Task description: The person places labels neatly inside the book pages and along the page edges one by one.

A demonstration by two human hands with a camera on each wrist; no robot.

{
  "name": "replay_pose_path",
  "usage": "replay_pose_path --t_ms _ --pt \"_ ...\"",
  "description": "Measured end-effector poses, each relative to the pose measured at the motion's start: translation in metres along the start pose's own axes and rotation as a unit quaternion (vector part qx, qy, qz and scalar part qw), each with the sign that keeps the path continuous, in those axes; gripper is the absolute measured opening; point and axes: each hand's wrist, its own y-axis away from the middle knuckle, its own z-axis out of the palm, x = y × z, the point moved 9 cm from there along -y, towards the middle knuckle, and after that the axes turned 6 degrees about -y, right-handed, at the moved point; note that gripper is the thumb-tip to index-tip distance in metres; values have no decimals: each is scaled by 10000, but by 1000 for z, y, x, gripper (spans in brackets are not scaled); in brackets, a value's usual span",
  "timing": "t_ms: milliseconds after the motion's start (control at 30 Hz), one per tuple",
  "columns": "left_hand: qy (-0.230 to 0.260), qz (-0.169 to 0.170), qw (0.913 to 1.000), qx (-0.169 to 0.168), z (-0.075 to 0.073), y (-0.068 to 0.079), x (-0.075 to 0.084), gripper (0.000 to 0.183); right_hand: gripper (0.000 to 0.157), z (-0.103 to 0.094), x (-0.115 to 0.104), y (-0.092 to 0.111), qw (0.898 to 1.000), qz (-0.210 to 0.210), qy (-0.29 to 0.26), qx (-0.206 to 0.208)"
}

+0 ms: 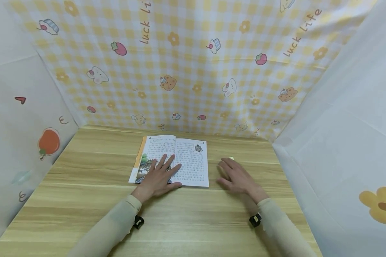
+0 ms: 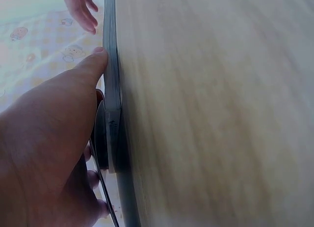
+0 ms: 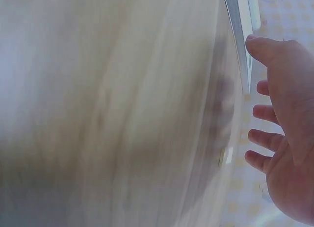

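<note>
Cloth (image 1: 196, 64) at 12 o'clock: yellow-and-white check, pink strawberries (image 1: 120, 49), orange flowers (image 1: 173, 39). White sheets (image 1: 6, 121) at 9 and 3 o'clock: 1 with a red-orange fruit (image 1: 49, 141), 1 with a yellow bloom (image 1: 384, 196). Table (image 1: 193, 221): tan woodgrain. Book (image 1: 189, 171): white, black print, orange strip (image 1: 140, 151) at 10 o'clock. 2 sleeves (image 1: 107, 225): cream.

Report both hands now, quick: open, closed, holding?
Left hand: open, resting on the open book.
Right hand: open, holding nothing, beside the book.

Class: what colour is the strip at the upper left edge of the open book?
The strip is orange; the head view shows it best.
</note>
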Motion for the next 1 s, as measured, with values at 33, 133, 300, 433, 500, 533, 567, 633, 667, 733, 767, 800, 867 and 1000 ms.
replay_pose_path --t_ms 33,133,300,433,500,533,567,633,667,733,767,800,867,1000 --pt "8 2 10000 -2 0 0 0 80 72 -2 4 1 10000 51 10 23" --pt "-11 11 10000 -24 1 0 0 80 69 -7 13 4 9998 186 -2 60" --pt "-30 7 10000 -76 3 0 0 80 65 -12 27 5 9992 398 -64 80" --pt "-15 6 10000 -61 1 0 -1 80 65 -14 39 4 9984 553 -76 94" --pt "3 -1 10000 -69 0 1 -1 80 67 -14 45 2 9980 626 -102 72" --pt "15 -5 10000 -82 -1 2 -1 80 67 -14 48 2 9978 654 -110 62" --pt "26 -10 9999 -96 0 2 -1 80 68 -14 51 2 9976 680 -124 52" --pt "35 -17 9999 -112 0 1 0 80 69 -14 56 1 9973 720 -143 46" --pt "44 -7 9999 -99 0 1 0 80 69 -14 58 1 9973 724 -126 50" --pt "44 -1 9999 -109 1 1 0 80 69 -13 62 1 9969 770 -123 27" --pt "40 -5 9999 -126 2 1 -1 81 69 -13 63 1 9968 792 -127 14" --pt "33 -11 9999 -138 3 1 -1 81 69 -13 64 1 9964 833 -155 -16" --pt "39 -9 9999 -137 4 1 -1 81 69 -11 68 0 9954 929 -206 -82" --pt "22 35 10000 -70 4 1 -2 82 65 -11 72 -3 9940 1030 -341 -139"
